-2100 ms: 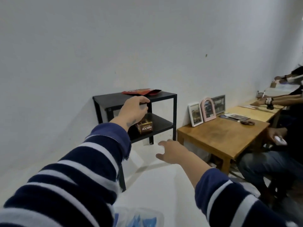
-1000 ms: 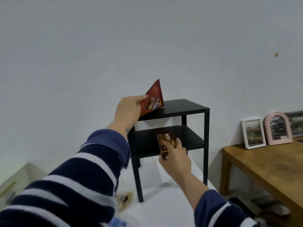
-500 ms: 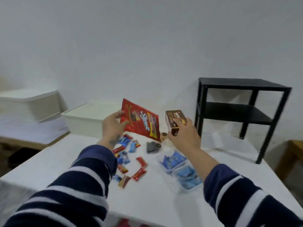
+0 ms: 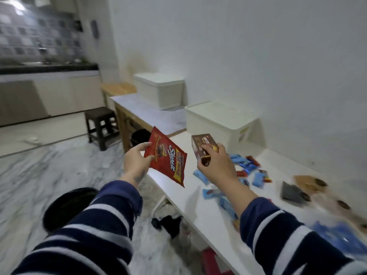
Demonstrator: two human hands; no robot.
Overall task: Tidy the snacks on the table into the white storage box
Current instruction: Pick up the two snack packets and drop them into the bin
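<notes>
The left hand point(image 4: 137, 163) pinches a red snack bag point(image 4: 166, 158) by its edge, thumb on the front and fingers behind, so the bag hangs slanted in the air beyond the surface's point(image 4: 210, 219) near edge. The right hand point(image 4: 215, 165) is closed around a small brown biscuit box point(image 4: 202, 146), held upright above the surface.

The white storage box point(image 4: 222, 124) stands on the far end of the surface, near the wall, a little beyond both hands. Its top looks closed by a lid, though the blur makes this uncertain. If it is closed, one hand must be freed first, so it seems better to put the biscuit box down beside the storage box, lift the lid, then drop both items in. The bag is soft and held only at one edge; a steady carry should keep it from slipping.

Many small blue and red wrapped candies point(image 4: 249, 169) lie scattered on the surface to the right, with some dark packets point(image 4: 294, 194) further right. A second white box point(image 4: 160, 92) stands behind on another table and could be confused with the target.
</notes>
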